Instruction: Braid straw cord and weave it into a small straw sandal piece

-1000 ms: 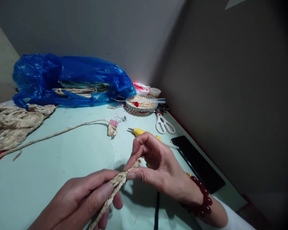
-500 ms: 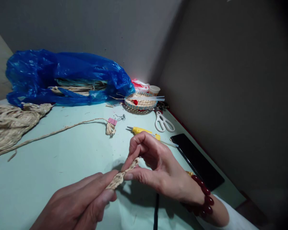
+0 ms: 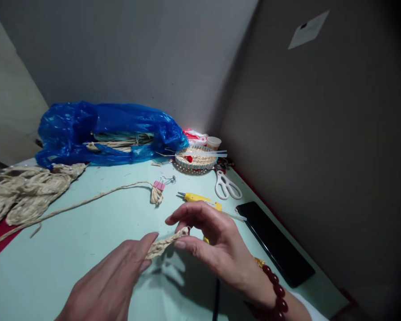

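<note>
A short length of braided straw cord (image 3: 163, 244) is stretched between my two hands above the pale green table (image 3: 87, 240). My left hand (image 3: 113, 281) pinches its near end between thumb and fingers. My right hand (image 3: 214, 243), with a dark red bead bracelet (image 3: 276, 290) on the wrist, pinches the far end between thumb and forefinger, the other fingers curled above it. A longer thin straw cord (image 3: 87, 200) runs across the table to a small coil held by a pink binder clip (image 3: 159, 185).
A blue plastic bag (image 3: 107, 131) of straw lies at the back, with a straw bundle (image 3: 26, 191) at left. A small woven basket (image 3: 195, 157), white scissors (image 3: 226, 186), a yellow-handled tool (image 3: 200, 199) and a black phone (image 3: 276, 243) lie along the right wall.
My hands have lowered and the braid between them now lies flatter. My right forefinger has straightened over the braid's end. The view has tilted up, showing more wall.
</note>
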A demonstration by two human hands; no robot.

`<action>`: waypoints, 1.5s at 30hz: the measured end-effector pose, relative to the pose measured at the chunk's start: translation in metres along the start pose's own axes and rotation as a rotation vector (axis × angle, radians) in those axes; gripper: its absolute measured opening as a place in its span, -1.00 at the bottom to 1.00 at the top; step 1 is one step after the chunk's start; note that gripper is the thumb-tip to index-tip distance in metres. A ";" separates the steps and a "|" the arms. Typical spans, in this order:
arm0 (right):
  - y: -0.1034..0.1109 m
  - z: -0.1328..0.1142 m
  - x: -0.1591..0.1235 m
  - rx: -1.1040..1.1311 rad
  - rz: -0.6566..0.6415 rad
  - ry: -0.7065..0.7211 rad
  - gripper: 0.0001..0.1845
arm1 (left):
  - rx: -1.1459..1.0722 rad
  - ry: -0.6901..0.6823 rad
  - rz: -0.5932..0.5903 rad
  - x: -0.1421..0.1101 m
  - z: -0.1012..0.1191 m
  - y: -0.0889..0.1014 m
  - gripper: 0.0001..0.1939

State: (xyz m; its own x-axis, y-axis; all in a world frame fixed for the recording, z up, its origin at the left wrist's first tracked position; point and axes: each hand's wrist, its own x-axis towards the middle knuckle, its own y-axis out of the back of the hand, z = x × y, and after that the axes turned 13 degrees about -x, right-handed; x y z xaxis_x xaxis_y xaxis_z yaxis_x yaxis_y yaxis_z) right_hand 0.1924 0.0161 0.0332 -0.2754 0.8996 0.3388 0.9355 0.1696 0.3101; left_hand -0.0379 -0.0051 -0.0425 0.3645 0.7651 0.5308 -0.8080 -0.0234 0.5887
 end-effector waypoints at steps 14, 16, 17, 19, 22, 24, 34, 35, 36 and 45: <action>0.004 -0.006 -0.005 -0.098 0.153 0.117 -0.90 | 0.203 -0.262 -0.120 0.021 0.024 0.029 -0.16; 0.008 -0.009 -0.004 -0.041 0.104 0.102 -0.89 | 0.218 -0.254 -0.133 0.024 0.026 0.036 -0.14; 0.010 -0.010 -0.004 -0.013 0.081 0.102 -0.89 | 0.220 -0.246 -0.137 0.025 0.027 0.038 -0.13; 0.013 -0.013 -0.004 0.045 0.057 0.087 -0.78 | 0.233 -0.232 -0.141 0.028 0.030 0.042 -0.13; 0.017 -0.018 -0.007 0.082 0.056 0.029 -0.61 | 0.308 -0.240 -0.115 0.031 0.037 0.044 -0.20; 0.018 -0.021 -0.009 0.028 0.027 0.021 -0.68 | 0.387 -0.279 -0.073 0.033 0.042 0.043 -0.26; 0.009 -0.019 -0.009 -0.006 -0.177 -0.118 -0.61 | 0.669 -0.609 -0.237 0.053 0.052 0.045 -0.36; 0.008 -0.016 -0.009 0.035 -0.187 -0.157 -0.60 | 0.674 -0.643 -0.248 0.055 0.052 0.045 -0.36; 0.006 -0.014 -0.008 0.087 -0.200 -0.197 -0.59 | 0.673 -0.670 -0.255 0.057 0.051 0.044 -0.36; 0.009 -0.006 -0.001 0.234 -0.304 -0.328 -0.61 | 0.594 -0.601 -0.312 0.058 0.043 0.042 -0.37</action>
State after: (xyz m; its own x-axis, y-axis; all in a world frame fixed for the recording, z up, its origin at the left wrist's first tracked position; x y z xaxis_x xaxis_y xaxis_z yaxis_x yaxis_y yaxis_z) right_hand 0.2000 0.0137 0.0413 -0.4937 0.8685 -0.0447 0.8589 0.4950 0.1314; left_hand -0.0309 0.0105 0.0387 0.8426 0.3309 0.4250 -0.3200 -0.3272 0.8891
